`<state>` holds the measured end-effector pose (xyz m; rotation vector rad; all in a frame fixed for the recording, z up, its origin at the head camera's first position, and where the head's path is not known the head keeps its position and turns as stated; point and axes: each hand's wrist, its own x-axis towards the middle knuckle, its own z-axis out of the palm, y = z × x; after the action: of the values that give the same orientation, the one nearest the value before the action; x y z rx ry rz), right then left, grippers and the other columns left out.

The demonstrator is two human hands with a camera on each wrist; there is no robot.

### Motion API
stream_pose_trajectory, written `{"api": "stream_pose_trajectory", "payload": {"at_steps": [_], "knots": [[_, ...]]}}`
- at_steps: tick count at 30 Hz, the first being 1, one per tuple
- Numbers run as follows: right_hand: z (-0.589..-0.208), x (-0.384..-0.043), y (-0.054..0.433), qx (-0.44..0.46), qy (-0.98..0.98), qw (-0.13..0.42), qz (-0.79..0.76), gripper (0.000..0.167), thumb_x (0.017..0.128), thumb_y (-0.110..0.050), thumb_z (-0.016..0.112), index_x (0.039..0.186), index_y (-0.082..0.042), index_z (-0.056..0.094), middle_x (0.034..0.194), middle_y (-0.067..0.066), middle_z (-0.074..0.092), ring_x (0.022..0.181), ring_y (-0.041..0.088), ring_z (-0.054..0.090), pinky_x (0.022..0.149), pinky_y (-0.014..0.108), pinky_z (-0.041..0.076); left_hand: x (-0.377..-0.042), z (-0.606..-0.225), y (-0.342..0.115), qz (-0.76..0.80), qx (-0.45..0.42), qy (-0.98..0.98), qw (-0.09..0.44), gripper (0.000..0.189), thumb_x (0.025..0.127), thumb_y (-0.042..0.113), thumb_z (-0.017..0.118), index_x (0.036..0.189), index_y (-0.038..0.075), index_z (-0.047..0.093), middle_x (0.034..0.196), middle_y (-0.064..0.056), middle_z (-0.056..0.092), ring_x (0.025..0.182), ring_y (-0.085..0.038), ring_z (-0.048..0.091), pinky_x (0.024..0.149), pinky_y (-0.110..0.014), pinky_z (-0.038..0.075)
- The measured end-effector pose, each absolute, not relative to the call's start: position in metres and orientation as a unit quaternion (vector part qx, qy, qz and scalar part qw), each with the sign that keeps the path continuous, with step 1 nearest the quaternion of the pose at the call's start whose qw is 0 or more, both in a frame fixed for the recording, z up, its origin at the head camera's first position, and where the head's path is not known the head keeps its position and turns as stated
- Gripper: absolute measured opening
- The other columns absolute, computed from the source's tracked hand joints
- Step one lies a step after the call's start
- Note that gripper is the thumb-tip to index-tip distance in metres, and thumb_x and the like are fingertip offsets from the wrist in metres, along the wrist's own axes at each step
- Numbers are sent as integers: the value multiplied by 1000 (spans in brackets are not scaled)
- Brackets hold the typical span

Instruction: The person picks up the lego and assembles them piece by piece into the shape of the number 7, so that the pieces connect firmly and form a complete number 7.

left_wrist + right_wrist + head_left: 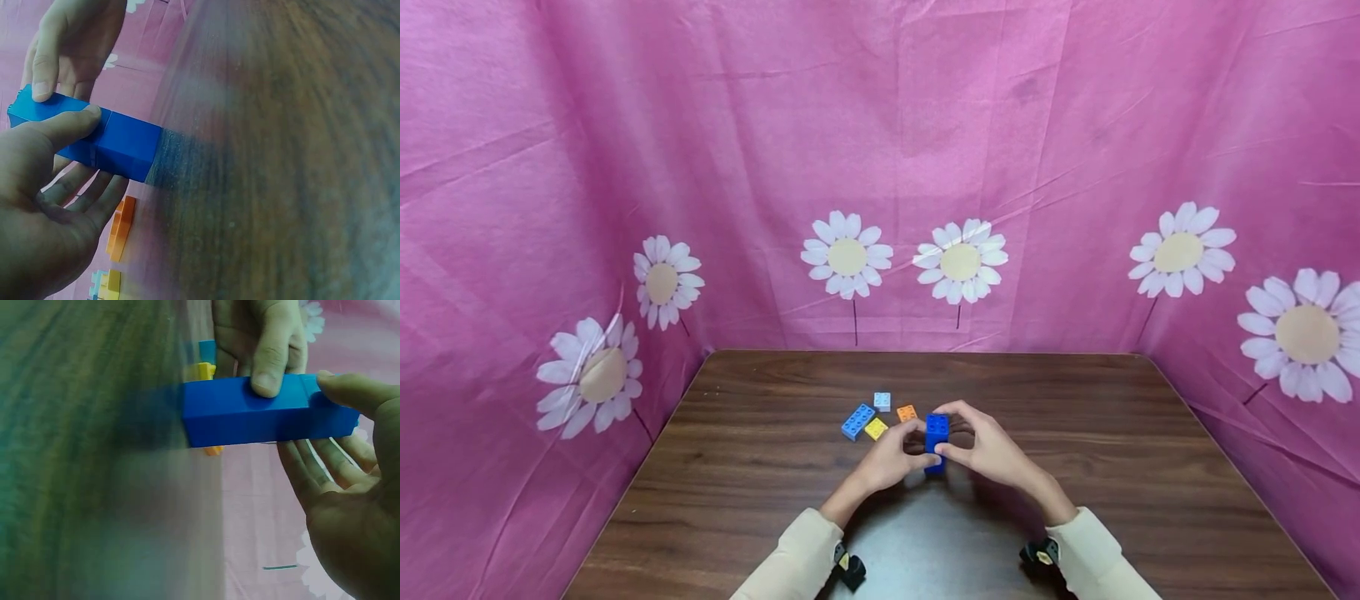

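A stack of dark blue building bricks (936, 425) stands upright on the wooden table, studs on top. Seams between its stacked bricks show in the left wrist view, where its lower end meets the tabletop. My left hand (889, 460) grips the stack from the left around its middle, thumb across the near face. From the right, my right hand (994, 450) holds the upper part between its thumb on the near side and its fingers on the far side. The right wrist view shows both thumbs against the blue brick stack (244, 412).
Left of and beyond the stack lie loose bricks: a lighter blue one (857, 422), a yellow one (876, 429), a pale blue one (882, 402) and an orange one (907, 412). A pink cloth (925, 125) with daisies surrounds the brown table (760, 500).
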<state>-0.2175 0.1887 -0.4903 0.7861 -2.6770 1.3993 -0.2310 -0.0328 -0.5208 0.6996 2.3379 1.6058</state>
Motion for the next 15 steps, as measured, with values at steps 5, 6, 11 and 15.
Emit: {"api": "stream_pose_trajectory", "payload": {"at_steps": [5,6,11,15], "knots": [[-501,-218,190,249,-842,29,478,42,95,-17,83,131,-14,61,125,11,71,113,27,72,99,52,60,-230,-521,-32,541,233,800,112,29,97,20,80,123,14,70,120,-4,75,114,-18,73,101,-37,60],[-503,-219,190,248,-838,32,484,42,94,-15,83,130,-13,61,125,12,71,112,26,72,98,50,61,-230,-521,-32,540,232,801,112,29,97,20,81,124,14,70,120,-5,75,114,-18,73,101,-36,60],[-509,-220,191,238,-825,43,511,40,92,-9,84,127,-13,64,123,11,72,109,18,72,94,35,61,-231,-522,-31,537,237,803,107,32,97,20,80,127,14,69,122,-5,75,115,-17,73,101,-34,59],[-510,-221,190,228,-817,34,529,38,91,-7,84,123,-14,65,122,8,74,108,14,72,96,30,59,-232,-524,-32,536,238,803,105,33,98,21,80,128,14,68,123,-4,74,115,-17,73,102,-33,59]]}}
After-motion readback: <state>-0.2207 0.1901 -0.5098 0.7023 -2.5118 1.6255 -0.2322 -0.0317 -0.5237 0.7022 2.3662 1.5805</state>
